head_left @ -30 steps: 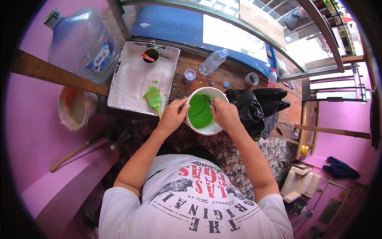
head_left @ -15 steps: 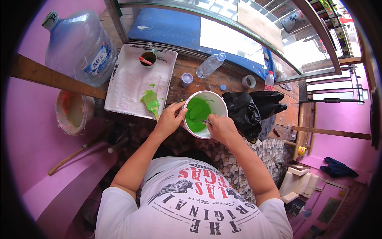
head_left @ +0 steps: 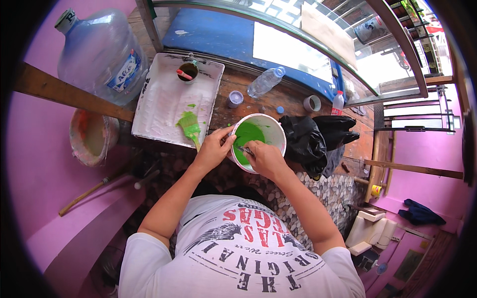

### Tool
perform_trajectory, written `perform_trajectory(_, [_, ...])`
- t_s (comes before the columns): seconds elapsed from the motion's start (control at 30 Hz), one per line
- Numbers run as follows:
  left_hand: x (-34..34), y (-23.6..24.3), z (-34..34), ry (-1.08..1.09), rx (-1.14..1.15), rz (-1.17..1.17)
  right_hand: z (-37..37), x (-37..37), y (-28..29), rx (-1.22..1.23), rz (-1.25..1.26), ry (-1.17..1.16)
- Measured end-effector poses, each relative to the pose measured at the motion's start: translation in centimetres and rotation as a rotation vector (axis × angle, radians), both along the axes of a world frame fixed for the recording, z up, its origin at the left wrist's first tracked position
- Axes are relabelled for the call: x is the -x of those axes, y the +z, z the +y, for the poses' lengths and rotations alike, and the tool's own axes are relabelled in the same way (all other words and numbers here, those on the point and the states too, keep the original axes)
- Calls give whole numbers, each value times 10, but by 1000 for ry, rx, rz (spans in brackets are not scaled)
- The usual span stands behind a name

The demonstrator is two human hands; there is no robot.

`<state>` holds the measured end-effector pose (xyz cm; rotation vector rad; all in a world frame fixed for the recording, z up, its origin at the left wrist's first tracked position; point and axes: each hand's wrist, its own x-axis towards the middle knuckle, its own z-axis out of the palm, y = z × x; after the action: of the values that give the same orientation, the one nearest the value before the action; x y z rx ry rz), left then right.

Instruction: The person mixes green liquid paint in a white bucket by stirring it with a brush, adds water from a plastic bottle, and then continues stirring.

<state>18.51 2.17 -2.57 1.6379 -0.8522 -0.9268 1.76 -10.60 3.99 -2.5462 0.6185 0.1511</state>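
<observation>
A white bucket (head_left: 273,130) with bright green paint (head_left: 249,132) in it is in front of me, at the near edge of the wooden table. My left hand (head_left: 213,150) grips its left rim, thumb at the lip. Over the bucket's near side, my right hand (head_left: 266,157) is closed on a thin greyish stirrer (head_left: 243,148); its lower end is hidden, so its exact kind does not show. A paintbrush (head_left: 190,127), bristles coated green, lies on the white paint tray (head_left: 159,102) left of the bucket, its handle over the near edge.
A dark cup (head_left: 188,72) with a red-handled item stands in the tray. Beyond the bucket are a lidded jar (head_left: 234,99) and a clear bottle (head_left: 266,82). Black plastic bags (head_left: 310,141) crowd its right side. A large water jug (head_left: 102,54) and paint-stained pail (head_left: 92,136) are at left.
My right hand has moved left across the bucket with the stirrer, from the right side of the paint toward the near left. My left hand stays on the rim.
</observation>
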Motion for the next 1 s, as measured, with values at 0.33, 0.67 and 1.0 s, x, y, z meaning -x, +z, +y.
perform_trajectory(0.33, [3,6,1,27,-7,-1,-22,17,0,189,57,-152])
perform_trajectory(0.67, [2,6,0,34,-6,144,-2,11,5,49,53,-21])
perform_trajectory(1.0, [5,1,0,44,10,100,-21,0,-10,204,-10,-124])
